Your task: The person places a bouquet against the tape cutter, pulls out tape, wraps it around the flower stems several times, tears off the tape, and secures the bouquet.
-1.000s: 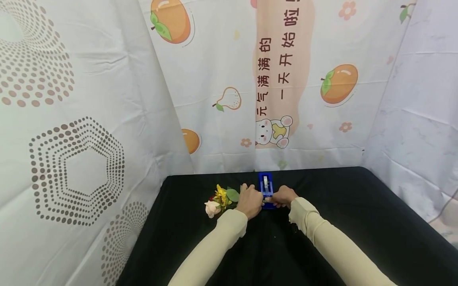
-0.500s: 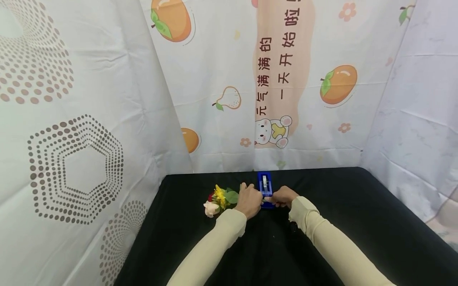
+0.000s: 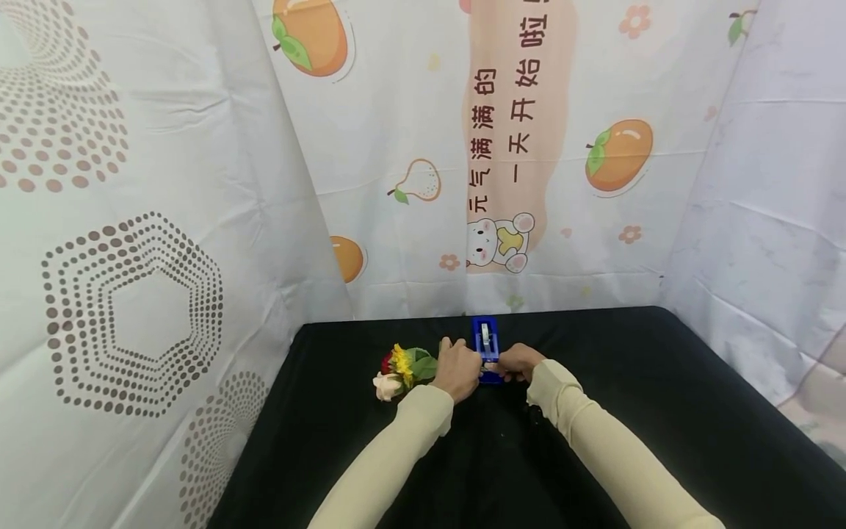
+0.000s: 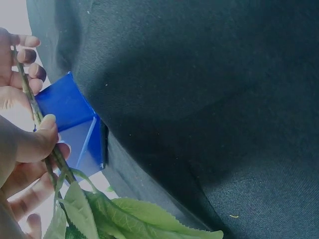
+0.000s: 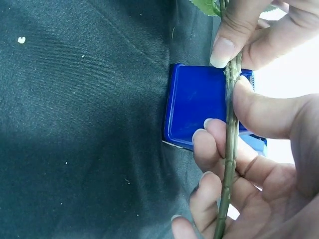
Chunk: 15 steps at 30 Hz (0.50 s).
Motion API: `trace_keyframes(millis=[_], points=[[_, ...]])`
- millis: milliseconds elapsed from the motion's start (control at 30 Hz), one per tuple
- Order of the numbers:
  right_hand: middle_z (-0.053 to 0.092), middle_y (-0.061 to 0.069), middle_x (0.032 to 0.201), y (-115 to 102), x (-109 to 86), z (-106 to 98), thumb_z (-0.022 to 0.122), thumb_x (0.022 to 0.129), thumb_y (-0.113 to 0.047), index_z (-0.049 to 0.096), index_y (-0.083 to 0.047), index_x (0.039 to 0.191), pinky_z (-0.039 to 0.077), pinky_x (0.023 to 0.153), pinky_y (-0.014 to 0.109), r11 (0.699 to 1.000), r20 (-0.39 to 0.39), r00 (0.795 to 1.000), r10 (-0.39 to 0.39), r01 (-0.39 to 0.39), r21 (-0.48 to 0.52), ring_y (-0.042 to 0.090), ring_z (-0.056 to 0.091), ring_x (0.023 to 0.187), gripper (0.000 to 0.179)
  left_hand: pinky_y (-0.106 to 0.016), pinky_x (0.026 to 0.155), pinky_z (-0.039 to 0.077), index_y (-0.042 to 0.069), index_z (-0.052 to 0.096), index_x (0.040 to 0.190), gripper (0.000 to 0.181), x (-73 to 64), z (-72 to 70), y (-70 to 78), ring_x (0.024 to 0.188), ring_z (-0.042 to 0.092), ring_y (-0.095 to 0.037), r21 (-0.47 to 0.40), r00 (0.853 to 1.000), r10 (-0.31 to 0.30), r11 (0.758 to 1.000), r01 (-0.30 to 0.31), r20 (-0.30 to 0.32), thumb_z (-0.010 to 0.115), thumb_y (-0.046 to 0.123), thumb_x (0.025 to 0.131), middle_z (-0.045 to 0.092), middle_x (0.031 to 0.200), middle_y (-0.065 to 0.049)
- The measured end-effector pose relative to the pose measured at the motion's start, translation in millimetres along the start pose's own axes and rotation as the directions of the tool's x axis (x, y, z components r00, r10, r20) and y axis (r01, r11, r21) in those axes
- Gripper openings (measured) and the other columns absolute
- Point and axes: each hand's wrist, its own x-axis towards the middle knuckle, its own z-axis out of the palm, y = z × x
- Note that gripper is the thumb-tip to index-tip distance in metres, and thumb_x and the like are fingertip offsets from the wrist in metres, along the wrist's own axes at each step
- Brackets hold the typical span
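Observation:
A small bunch of flowers, with a pale rose (image 3: 387,386), a yellow bloom (image 3: 401,361) and a red one, lies to the left of my left hand (image 3: 458,369). That hand pinches the green stems (image 4: 57,157) between thumb and fingers, just below the leaves (image 4: 119,214). Farther down the same stems, my right hand (image 3: 521,361) holds them with its thumb pressed on and fingers curled behind. Between the two thumbs the stems have a shiny patch. Behind them stands a blue tape dispenser (image 3: 485,338), whose serrated edge shows in the right wrist view.
Black cloth (image 3: 595,411) covers the table, with small light specks on it. White printed curtains (image 3: 396,242) rise behind the table and along both sides.
The flower heads have turned slightly, so the red bloom and the leaves show more. Both hands stay at the stems beside the dispenser; the whole view has shifted a little.

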Motion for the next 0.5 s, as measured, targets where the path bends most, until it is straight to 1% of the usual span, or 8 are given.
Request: trace_keyframes(millis=[100,233,433,500], points=[[0.06,0.005,0.071,-1.3,-0.4,-0.2,0.071,0.096,-0.023,0.063,-0.007,0.07,0.04,0.06,0.028,1.0,-0.013,1.0,-0.002,0.002,-0.001,0.018,0.056,0.066,0.032,-0.036,0.072,0.028,0.025,0.079,0.081,0.022,0.4,-0.9,0.0,0.069,0.042,-0.013,-0.011,1.0,0.001,1.0,-0.001,-0.012,0.07,0.037,0.098,0.07,0.076,0.006],[0.061,0.005,0.074,-1.8,0.7,-1.2,0.072,0.096,-0.023,0.063,-0.008,0.071,0.042,0.063,0.03,1.0,-0.016,1.0,0.009,-0.009,-0.009,0.019,0.058,0.068,0.03,-0.037,0.073,0.026,0.025,0.076,0.077,0.025,0.8,-1.2,0.5,0.068,0.042,-0.014,-0.009,1.0,0.005,1.0,-0.005,-0.013,0.069,0.035,0.099,0.066,0.071,0.006],[0.06,0.006,0.077,1.1,3.8,-1.9,0.072,0.098,-0.025,0.055,-0.012,0.068,0.041,0.064,0.029,0.999,0.009,0.999,0.036,-0.036,-0.027,0.019,0.06,0.071,0.036,-0.037,0.074,0.027,0.026,0.077,0.079,0.022,-0.1,-1.5,0.8,0.069,0.042,-0.014,-0.036,1.0,-0.006,0.999,0.006,0.006,0.071,0.037,0.098,0.066,0.071,0.006],[0.059,0.007,0.078,1.1,3.4,-2.4,0.071,0.098,-0.026,0.053,-0.011,0.069,0.041,0.065,0.03,0.999,0.024,0.999,0.031,-0.03,-0.032,0.019,0.061,0.072,0.038,-0.037,0.074,0.028,0.026,0.078,0.08,0.021,-0.5,-1.2,0.9,0.07,0.042,-0.014,-0.035,1.0,-0.014,0.999,0.014,0.008,0.072,0.038,0.097,0.067,0.072,0.007]])
